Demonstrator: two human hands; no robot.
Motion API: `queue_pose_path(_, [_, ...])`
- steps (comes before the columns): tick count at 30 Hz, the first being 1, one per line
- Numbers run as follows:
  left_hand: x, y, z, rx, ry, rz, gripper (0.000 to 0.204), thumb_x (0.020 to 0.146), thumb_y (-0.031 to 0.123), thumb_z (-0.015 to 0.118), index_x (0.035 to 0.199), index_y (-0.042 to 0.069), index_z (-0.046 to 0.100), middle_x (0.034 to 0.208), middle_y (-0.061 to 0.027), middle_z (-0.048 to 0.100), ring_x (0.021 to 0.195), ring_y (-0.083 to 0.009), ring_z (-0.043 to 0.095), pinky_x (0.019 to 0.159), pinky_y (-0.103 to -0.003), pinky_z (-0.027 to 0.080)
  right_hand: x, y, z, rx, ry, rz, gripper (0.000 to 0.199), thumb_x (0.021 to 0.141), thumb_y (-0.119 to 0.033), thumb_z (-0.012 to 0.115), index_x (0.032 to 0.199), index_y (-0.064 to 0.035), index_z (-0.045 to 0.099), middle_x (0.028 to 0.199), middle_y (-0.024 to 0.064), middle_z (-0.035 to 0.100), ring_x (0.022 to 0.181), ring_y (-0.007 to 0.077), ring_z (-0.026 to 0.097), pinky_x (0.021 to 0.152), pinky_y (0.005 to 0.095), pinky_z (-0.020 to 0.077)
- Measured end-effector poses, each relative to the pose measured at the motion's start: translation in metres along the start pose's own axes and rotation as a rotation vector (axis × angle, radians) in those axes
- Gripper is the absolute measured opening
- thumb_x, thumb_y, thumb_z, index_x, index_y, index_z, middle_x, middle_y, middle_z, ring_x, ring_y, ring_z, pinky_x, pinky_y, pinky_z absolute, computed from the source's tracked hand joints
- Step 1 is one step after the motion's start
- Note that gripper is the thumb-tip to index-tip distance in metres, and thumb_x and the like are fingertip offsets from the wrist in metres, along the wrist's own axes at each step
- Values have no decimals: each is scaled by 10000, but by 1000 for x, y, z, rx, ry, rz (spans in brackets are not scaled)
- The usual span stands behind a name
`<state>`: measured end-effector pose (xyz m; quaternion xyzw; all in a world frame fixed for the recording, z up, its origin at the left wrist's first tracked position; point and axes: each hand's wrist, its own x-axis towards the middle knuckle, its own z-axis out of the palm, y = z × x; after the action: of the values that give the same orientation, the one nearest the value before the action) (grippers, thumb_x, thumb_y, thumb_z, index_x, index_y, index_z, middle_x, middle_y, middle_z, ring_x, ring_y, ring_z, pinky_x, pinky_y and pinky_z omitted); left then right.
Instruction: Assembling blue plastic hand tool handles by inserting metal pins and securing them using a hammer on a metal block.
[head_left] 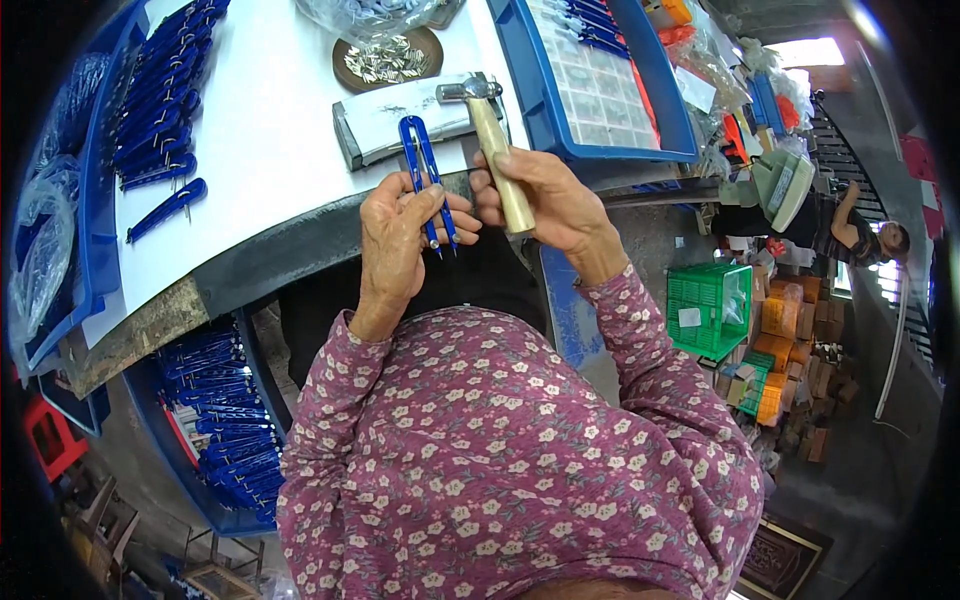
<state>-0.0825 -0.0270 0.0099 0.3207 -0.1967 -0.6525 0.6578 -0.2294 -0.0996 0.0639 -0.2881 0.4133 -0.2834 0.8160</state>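
My left hand (397,225) is closed on a blue drawing compass (411,150), its hinged top pointing away from me and its legs slightly apart, tips toward me. In my right hand (553,200) is a small hammer (488,140), gripped by its pale wooden handle. The hammer's metal head rests over the right end of a worn metal block (395,118) on the table. Just beyond that block sits a round brown dish (425,45) of small metal parts. My fingers partly hide the compass legs.
Rows of blue compasses (165,100) and a single one (165,212) lie at left on the white tabletop (260,110). Blue trays flank it left and right (535,80). Below the table edge, a blue crate (262,375) holds many compasses. Another person (850,230) is at far right.
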Motion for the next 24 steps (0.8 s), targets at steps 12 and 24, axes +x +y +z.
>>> queue_pose_path(12, [0,0,-3,35,-2,19,173,864,121,491,868,-41,429,746,-208,588,599,-238,634,513,-316,555,-8,-14,6,-1446,59,-727,237,904,-192,497,1044,-3,526,615,8,475,505,73,432,443,224,352])
queue_pose_path(24, [-1,1,-3,14,3,1,193,858,127,504,874,-52,437,738,-203,591,579,-238,629,508,-315,552,-19,-20,33,-1273,57,-1145,223,886,-144,508,1062,-6,516,625,63,503,502,110,467,442,249,364])
